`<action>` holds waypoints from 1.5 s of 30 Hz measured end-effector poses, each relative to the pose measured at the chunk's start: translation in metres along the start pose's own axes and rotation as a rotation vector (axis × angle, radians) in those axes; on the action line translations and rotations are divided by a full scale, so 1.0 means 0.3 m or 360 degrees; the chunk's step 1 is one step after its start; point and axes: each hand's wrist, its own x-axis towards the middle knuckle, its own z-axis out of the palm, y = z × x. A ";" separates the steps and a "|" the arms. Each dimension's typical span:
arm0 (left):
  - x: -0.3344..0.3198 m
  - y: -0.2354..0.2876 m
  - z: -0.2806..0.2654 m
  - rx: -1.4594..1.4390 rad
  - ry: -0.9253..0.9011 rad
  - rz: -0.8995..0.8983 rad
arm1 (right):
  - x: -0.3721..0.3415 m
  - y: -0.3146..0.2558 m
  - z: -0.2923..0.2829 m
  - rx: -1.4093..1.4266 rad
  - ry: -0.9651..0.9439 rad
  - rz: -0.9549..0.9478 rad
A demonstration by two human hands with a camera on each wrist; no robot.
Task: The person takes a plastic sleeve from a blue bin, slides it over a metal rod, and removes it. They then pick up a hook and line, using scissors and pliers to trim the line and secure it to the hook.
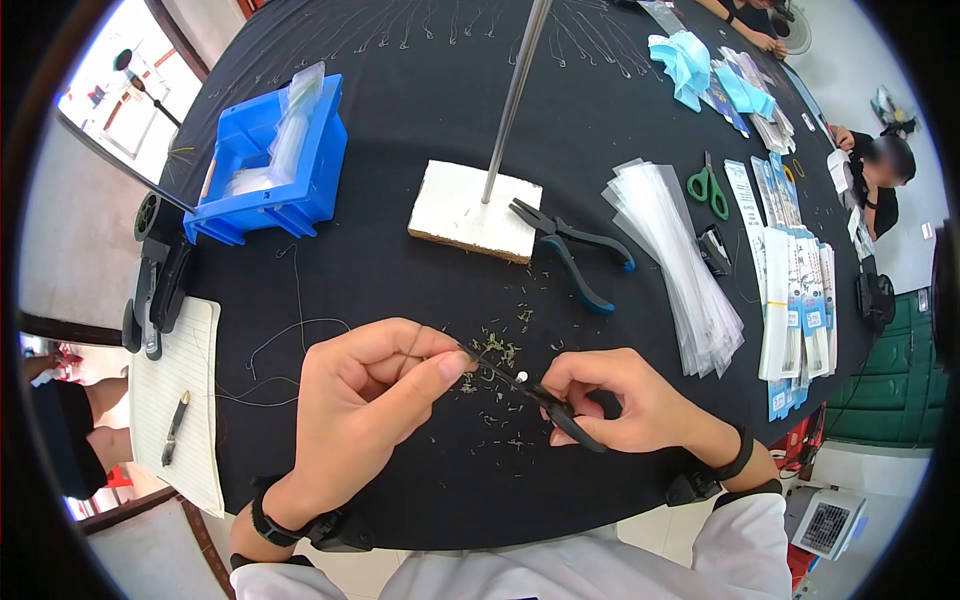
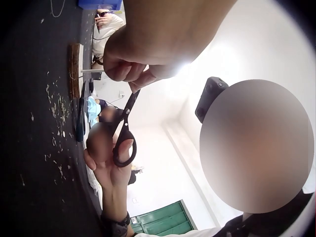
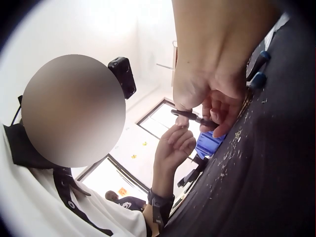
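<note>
My left hand (image 1: 365, 400) pinches a thin line between thumb and forefinger; the held bit is mostly hidden by the fingertips. A thin dark line (image 1: 258, 392) trails on the cloth beside that hand. My right hand (image 1: 635, 405) holds black scissors (image 2: 126, 129), thumb and fingers at the handle loops. Their blades point left, with the tips right at the left fingertips. Under the hands, many small greenish clippings (image 1: 495, 348) are scattered over the black tablecloth (image 1: 390, 270).
A white block (image 1: 450, 210) bears an upright metal rod (image 1: 515, 100); blue-handled pliers (image 1: 570, 250) lean on it. Clear sleeves (image 1: 670, 260), green scissors (image 1: 708, 190) and packets (image 1: 800, 300) lie right. Left are a blue bin (image 1: 320, 180), stapler (image 1: 155, 280) and notebook (image 1: 195, 400).
</note>
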 end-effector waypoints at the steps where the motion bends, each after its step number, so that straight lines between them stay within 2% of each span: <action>1: 0.000 0.001 0.001 -0.0009 0.0004 -0.0010 | 0.000 0.001 0.000 -0.0013 0.0003 -0.0018; 6: -0.003 0.001 -0.003 0.0018 -0.0004 -0.0010 | -0.005 -0.005 0.000 -0.0026 0.0070 0.0043; 9: -0.006 0.007 -0.002 0.0048 -0.0008 0.0001 | -0.004 -0.011 0.002 0.0052 0.0247 0.0168; 12: -0.008 0.009 0.000 0.0031 -0.0017 0.0022 | -0.005 -0.019 0.002 -0.0706 0.0474 0.0113; 13: -0.008 0.007 0.002 0.0019 -0.0021 0.0031 | -0.005 -0.008 0.006 -0.0911 0.0567 -0.0012; 16: -0.008 0.003 0.005 -0.0057 -0.0056 0.0044 | -0.003 -0.003 0.031 -0.1195 0.0777 -0.0210; 19: -0.009 -0.011 0.005 -0.0196 -0.0128 0.0086 | 0.003 -0.032 0.044 -0.0900 0.0798 -0.0391; 22: -0.025 0.013 0.020 -0.0075 -0.0172 -0.0009 | -0.001 -0.086 0.063 -0.0147 0.0562 -0.0259; 23: -0.029 0.010 0.028 -0.0008 -0.0174 0.0048 | 0.002 -0.097 0.076 0.0088 0.0559 -0.0196; 25: -0.037 -0.001 0.044 0.0127 -0.0176 0.0164 | 0.012 -0.112 0.076 -0.0034 0.0559 -0.0299; 28: -0.038 -0.003 0.042 0.0236 -0.0260 0.0154 | 0.021 -0.105 0.085 -0.0178 0.0612 -0.0434; 31: -0.033 -0.001 0.043 0.0042 -0.0302 0.0100 | 0.015 -0.108 0.086 -0.0255 0.0660 -0.0496; 36: -0.019 -0.016 0.055 0.0099 -0.0121 0.0282 | -0.005 -0.092 0.068 -0.0375 0.0744 -0.0483; 38: -0.014 -0.024 0.068 0.0251 0.0013 0.0446 | 0.002 -0.086 0.069 -0.0485 0.0851 -0.0553; 40: -0.018 -0.015 0.064 0.0238 0.0018 0.0455 | 0.009 -0.068 0.070 -0.0614 0.0982 -0.0609; 45: -0.022 -0.003 0.040 -0.0038 -0.0052 0.0450 | 0.005 -0.045 0.074 -0.0654 0.0982 -0.0382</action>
